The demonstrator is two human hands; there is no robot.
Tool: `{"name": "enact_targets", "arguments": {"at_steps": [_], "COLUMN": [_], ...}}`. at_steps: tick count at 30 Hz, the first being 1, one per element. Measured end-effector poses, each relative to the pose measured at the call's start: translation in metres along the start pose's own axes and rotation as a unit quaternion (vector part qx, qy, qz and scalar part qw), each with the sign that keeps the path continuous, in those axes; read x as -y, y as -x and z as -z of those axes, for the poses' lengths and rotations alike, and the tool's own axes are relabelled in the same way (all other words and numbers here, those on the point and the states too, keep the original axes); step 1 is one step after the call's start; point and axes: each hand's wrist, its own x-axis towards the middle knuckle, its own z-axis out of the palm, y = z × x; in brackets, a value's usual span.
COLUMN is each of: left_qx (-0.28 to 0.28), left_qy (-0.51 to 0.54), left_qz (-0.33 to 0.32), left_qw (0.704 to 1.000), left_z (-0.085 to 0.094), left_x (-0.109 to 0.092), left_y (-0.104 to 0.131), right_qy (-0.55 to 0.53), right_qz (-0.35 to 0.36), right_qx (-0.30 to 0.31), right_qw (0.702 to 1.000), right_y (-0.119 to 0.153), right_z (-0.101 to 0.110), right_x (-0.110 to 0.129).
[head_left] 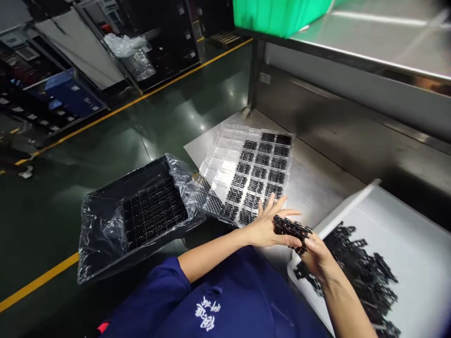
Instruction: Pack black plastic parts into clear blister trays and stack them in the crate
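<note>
A row of small black plastic parts [291, 227] is held between my two hands, in front of my body. My left hand [262, 230] has it between thumb and palm, with the other fingers spread above the tray. At the near end of the row, the fingers of my right hand [317, 253] grip the parts. Beyond my left hand lies a clear plastic tray [225, 155] with rows of compartments. Its right-hand compartments hold similar black parts; several on the left are bare. Beside my right forearm, a white bin [416, 244] contains a loose heap of black parts [366, 272].
A black crate [116, 188] lined with clear film stands at left, holding filled trays [155, 211]. The metal bench [317, 180] has an upright back panel and a shelf [380, 42] above, bearing a green bin [275, 16]. Racks stand across the green floor.
</note>
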Motion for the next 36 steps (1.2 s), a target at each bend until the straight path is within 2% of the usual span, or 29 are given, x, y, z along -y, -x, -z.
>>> {"name": "enact_targets", "arguments": {"at_steps": [3,6,10,13,15,18,22,25,29,32,34,36], "left_qx": [-0.058,-0.120,-0.175,-0.229,-0.268,-0.315,-0.347,-0.349,-0.333,-0.340,-0.347,-0.336], "left_qy": [0.012,0.043,0.073,0.085,0.095,0.116,0.140,0.143,0.139,0.144,0.156,0.169], "left_qz": [0.040,0.107,0.161,0.192,0.213,0.241,0.266,0.271,0.254,0.216,0.153,0.064], "left_qw": [0.997,0.986,0.969,0.951,0.935,0.911,0.888,0.886,0.897,0.904,0.912,0.924], "left_z": [0.031,0.060,0.099,0.121,0.131,0.137,0.136,0.132,0.129,0.134,0.140,0.144], "left_x": [0.020,0.040,0.064,0.083,0.096,0.114,0.126,0.125,0.114,0.090,0.060,0.022], "left_y": [-0.002,-0.003,0.012,0.035,0.052,0.071,0.082,0.081,0.072,0.060,0.052,0.050], "right_qy": [0.073,0.215,0.406,0.518,0.576,0.641,0.687,0.701,0.705,0.696,0.681,0.659], "right_qz": [0.010,0.041,0.091,0.122,0.134,0.137,0.145,0.151,0.143,0.125,0.117,0.121], "right_qx": [0.014,-0.017,-0.110,-0.140,-0.126,-0.082,-0.030,-0.014,-0.017,-0.028,-0.036,-0.051], "right_qw": [0.997,0.976,0.902,0.835,0.796,0.751,0.711,0.697,0.694,0.707,0.722,0.741], "right_y": [-0.053,-0.130,-0.267,-0.365,-0.416,-0.465,-0.490,-0.490,-0.481,-0.479,-0.476,-0.467], "right_z": [-0.010,-0.003,0.024,0.043,0.051,0.058,0.063,0.062,0.054,0.047,0.040,0.030], "right_x": [-0.001,0.005,0.025,0.041,0.046,0.043,0.025,0.008,-0.013,-0.017,-0.010,0.003]}}
